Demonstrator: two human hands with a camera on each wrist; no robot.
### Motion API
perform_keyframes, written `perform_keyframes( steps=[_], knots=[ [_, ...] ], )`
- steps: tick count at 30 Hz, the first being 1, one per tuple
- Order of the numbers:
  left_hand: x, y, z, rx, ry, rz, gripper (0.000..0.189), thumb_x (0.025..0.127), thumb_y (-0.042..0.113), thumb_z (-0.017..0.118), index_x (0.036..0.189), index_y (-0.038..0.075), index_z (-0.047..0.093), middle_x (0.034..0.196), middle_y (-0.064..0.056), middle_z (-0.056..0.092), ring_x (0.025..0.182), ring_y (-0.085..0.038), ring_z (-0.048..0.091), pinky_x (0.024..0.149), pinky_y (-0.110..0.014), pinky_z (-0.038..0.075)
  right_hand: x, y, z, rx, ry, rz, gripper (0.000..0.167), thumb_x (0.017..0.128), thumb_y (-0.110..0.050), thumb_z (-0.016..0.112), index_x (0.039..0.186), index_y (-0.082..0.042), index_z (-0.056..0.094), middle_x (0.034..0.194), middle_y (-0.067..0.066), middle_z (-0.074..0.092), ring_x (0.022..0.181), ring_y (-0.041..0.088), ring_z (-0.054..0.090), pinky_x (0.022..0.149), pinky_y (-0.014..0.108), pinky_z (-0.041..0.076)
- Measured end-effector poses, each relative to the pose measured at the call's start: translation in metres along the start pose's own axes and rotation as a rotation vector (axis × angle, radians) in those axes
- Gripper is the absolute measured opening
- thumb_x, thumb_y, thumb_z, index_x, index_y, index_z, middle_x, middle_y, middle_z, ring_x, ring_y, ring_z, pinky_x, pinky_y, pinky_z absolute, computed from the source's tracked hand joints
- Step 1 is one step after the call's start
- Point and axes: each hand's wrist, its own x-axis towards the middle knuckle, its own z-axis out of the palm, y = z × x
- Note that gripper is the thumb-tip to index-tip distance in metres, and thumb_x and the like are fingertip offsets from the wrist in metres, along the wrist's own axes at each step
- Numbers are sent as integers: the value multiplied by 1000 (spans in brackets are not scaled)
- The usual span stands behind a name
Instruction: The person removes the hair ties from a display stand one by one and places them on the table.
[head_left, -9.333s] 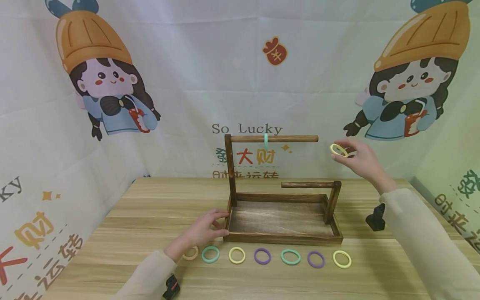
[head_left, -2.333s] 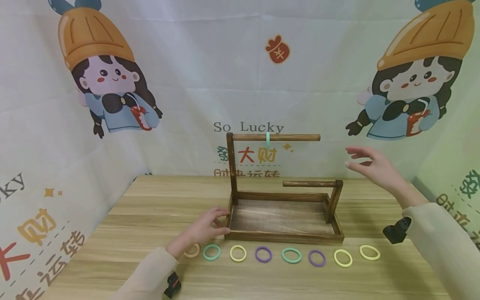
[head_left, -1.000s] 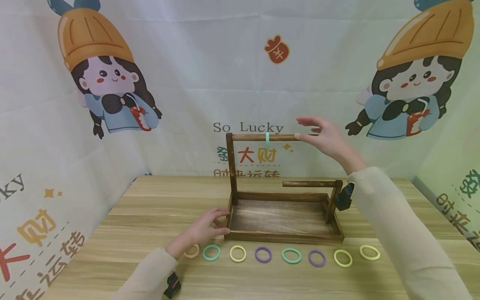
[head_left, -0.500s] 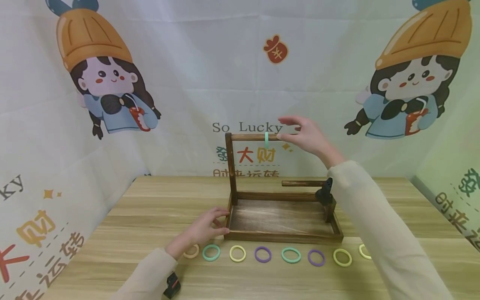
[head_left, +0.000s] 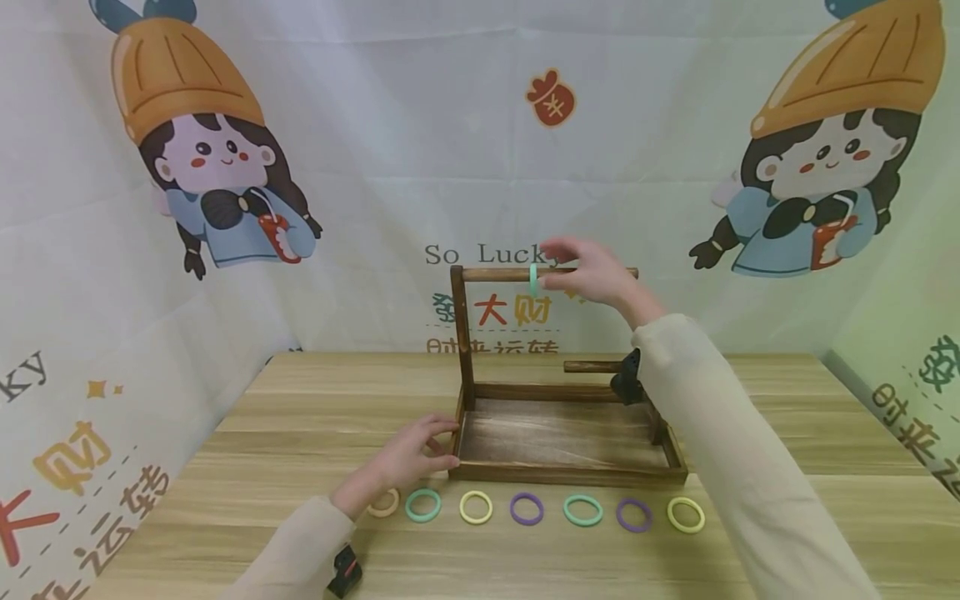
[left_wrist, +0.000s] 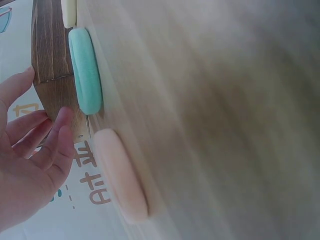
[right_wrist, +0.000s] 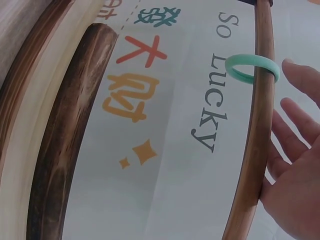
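A dark wooden tray stand has a long upper bar and a shorter lower bar. One mint-green ring hangs around the upper bar. My right hand is at that ring, fingers extended above and behind the bar, thumb just by the ring's right side. In the right wrist view a small gap shows between thumb and ring. My left hand rests its fingertips against the tray's left end, as the left wrist view also shows with the hand spread.
In front of the tray lies a row of rings: orange, green, yellow, purple, another green, another purple and another yellow. A patterned cloth hangs behind the table.
The right hand, which earlier held a yellow ring, put it down at the row's right end and moved left along the upper bar to the green ring. The sleeve now hides that yellow ring.
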Motion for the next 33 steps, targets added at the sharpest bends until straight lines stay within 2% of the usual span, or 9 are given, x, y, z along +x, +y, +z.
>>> perform_keyframes(
  steps=[5,12,15,21,33],
  knots=[
    [0,0,0,7,3,4,52,80,20,66,121,-5,47,120,-17,46,84,-19,56,74,-34,46,3,-2,2,-10,-37,37,55,82,-18,63,130,-6,40,126,13,43,115,27,38,85,42,39],
    [0,0,0,-5,7,2,52,79,19,66,121,-5,47,120,-16,46,84,-19,56,73,-32,47,8,-4,6,-54,-60,45,53,80,-16,65,127,-4,43,123,13,47,112,26,40,91,41,35],
    [0,0,0,-4,6,5,53,79,20,66,121,-5,47,120,-17,46,84,-19,56,73,-32,47,8,-4,9,-100,-53,43,52,79,-18,66,126,-5,45,121,12,48,111,26,42,93,42,32],
    [0,-1,0,-4,3,5,53,79,19,66,121,-6,47,119,-18,46,83,-18,56,73,-32,47,7,-4,13,-218,-35,49,55,78,-28,66,127,-11,46,123,9,49,113,26,41,96,51,15],
    [-1,2,0,-3,4,8,52,80,19,66,121,-6,47,118,-17,47,84,-21,56,73,-34,47,6,-3,18,-227,25,40,49,79,-28,65,123,-11,49,120,7,52,110,24,43,96,49,14]
  ],
)
